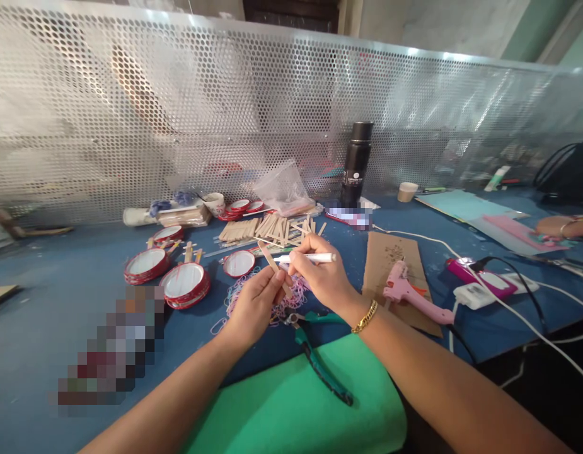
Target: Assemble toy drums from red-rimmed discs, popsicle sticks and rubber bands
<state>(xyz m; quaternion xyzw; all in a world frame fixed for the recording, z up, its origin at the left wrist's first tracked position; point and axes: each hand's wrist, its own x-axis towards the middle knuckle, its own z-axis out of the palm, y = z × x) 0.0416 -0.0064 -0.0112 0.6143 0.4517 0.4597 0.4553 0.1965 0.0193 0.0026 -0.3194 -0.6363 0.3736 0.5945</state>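
Observation:
My left hand (259,294) pinches a wooden craft stick (268,256), which slants up and to the left. In my right hand (319,268) is a white pen (322,257), its tip pointing left at the stick. Beneath both hands lies a heap of pastel loops (234,296), pink and purple, partly covered by the hands. Green-handled pliers (314,362) rest just below, on a green sheet (291,403). A small red-rimmed round disc (239,263) sits just left of the pen tip. Behind it many loose craft sticks (277,228) are piled.
Red-rimmed discs are stacked (184,284) to the left. A pink glue gun (404,290) lies on cardboard (374,258); cables run past a power strip (475,295). A black bottle (357,164) stands before the perforated metal screen (291,88). Another person's hand (556,226) is at far right.

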